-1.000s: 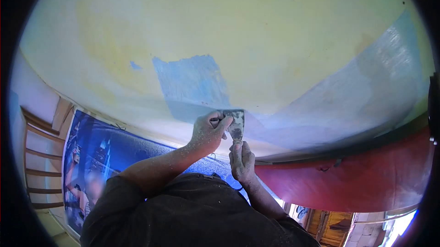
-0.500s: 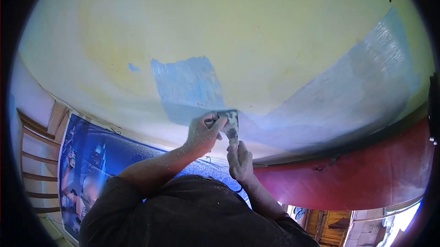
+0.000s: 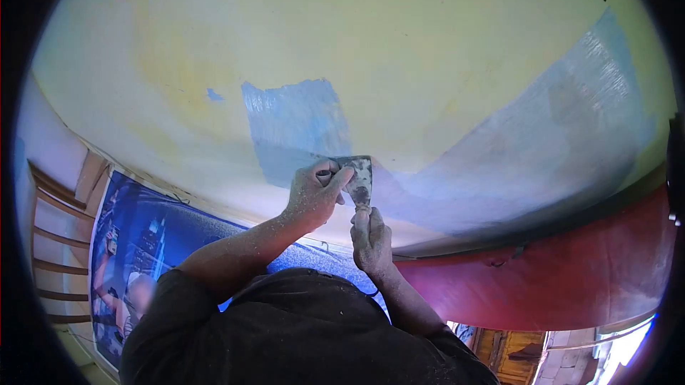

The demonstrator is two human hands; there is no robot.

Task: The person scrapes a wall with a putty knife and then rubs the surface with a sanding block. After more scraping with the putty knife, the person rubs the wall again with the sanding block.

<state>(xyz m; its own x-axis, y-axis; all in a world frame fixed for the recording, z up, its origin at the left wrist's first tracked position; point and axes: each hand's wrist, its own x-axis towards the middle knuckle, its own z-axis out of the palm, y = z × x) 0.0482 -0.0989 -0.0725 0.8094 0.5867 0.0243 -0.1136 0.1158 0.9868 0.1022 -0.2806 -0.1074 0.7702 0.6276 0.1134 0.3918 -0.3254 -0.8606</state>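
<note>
My right hand (image 3: 371,242) is wrapped round the handle of a dusty putty knife (image 3: 362,181). The blade points up, its edge at the pale wall (image 3: 399,85). My left hand (image 3: 314,192) is closed with its thumb on the left side of the blade; its other fingers curl and are partly hidden. White dust coats both hands. Just above and left of the blade is a blue bare patch (image 3: 296,121) with a ragged edge in the yellowish paint. To the right spreads a larger blue-grey scraped area (image 3: 528,149).
A blue printed sheet (image 3: 214,231), sprinkled with dust, hangs below on the left, beside wooden slats (image 3: 61,242). On the right sags a red sheet (image 3: 549,264). Wooden boards (image 3: 510,349) show at the lower right. A small blue chip (image 3: 214,94) marks the paint.
Both hands and the putty knife have shifted slightly up the wall. The view has also moved a little. My grip looks the same.
</note>
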